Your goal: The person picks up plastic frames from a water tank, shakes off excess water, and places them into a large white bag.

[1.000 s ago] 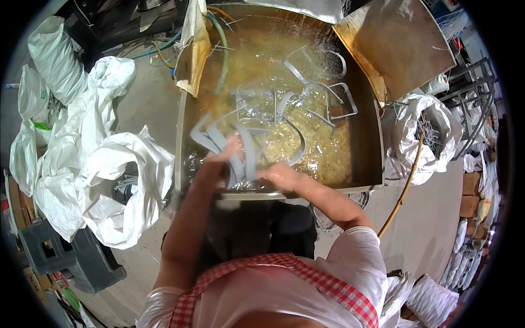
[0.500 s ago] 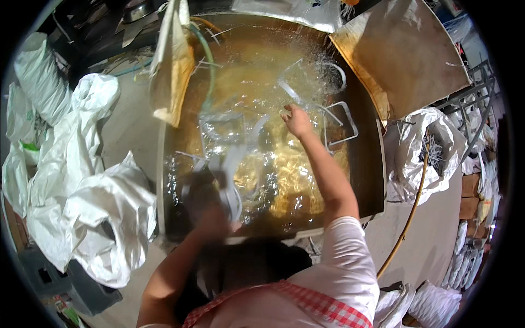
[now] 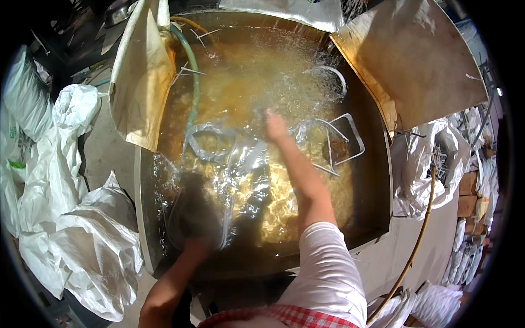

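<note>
A wide metal tank (image 3: 386,180) of yellowish-brown, rippling water lies before me, with pale bent strips in it. My right hand (image 3: 275,127) is over the middle of the water, its fingers smeared by motion. Nearest to it on the right is a curved pale strip (image 3: 311,124). My left hand (image 3: 198,247) is low at the near left, blurred and in deep shadow, beside a rounded pale loop (image 3: 225,221). Whether it grips the loop is hidden. Farther off, another pale loop (image 3: 210,127) lies in the water. An angular pale frame (image 3: 358,139) rests at the right.
A green hose (image 3: 192,71) enters the water at the far left. Stained boards (image 3: 136,82) flank the tank's far corners. White sacks (image 3: 93,229) crowd the left floor. At right are an open sack (image 3: 418,191) of grey pieces and a long yellowish pole (image 3: 407,262).
My right hand has moved left across the water. My left hand has dropped lower and nearer, along with the pale strips beside it. The view has shifted slightly.
</note>
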The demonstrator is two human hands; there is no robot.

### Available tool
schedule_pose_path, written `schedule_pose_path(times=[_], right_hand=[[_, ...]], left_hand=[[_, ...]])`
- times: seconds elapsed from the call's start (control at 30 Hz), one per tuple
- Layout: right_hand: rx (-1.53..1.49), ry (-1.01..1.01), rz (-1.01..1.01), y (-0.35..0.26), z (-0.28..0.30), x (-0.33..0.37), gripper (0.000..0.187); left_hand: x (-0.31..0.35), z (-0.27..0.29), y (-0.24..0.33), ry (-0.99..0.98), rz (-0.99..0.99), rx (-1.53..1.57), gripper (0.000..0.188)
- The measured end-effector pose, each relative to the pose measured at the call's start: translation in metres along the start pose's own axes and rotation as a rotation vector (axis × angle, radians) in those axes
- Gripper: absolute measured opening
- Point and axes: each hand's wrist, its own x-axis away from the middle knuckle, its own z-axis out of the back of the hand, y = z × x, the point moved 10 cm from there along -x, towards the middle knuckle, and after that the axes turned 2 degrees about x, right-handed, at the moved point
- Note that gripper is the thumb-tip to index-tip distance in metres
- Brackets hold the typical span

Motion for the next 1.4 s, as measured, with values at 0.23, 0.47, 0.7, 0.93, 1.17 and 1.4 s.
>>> schedule_pose_path(times=[0.23,0.47,0.7,0.93,1.17,1.4], right_hand=[[-0.429,0.155,0.198,-0.119,0.055,0.047,0.045],[-1.449,0.643,-0.052,-0.02,0.232,0.073,0.038],[-1.822,0.767,-0.622,0.15,0.133,0.162,0.028],[-0.465,0.624,-0.872,0.214,0.072,0.257,0.058],[-0.119,0.289,-0.371,0.03,0.113,0.247,0.049],[-0.861,-0.665,-0.234,-0.107,-0.012,0.294,0.04]], left_hand=[[0.021,-0.006,-0.004,-0.081,0.035,0.055,0.048],[0.031,0.053,0.037,-0.103,0.016,0.059,0.041],[0.026,0.026,0.011,-0.03,0.079,0.216,0.039],[0.017,0.02,0.003,-0.077,0.081,-0.003,0.029],[0.02,0.017,0.008,0.026,0.03,0.307,0.036],[0.037,0.089,0.023,-0.019,-0.025,0.818,0.049]])
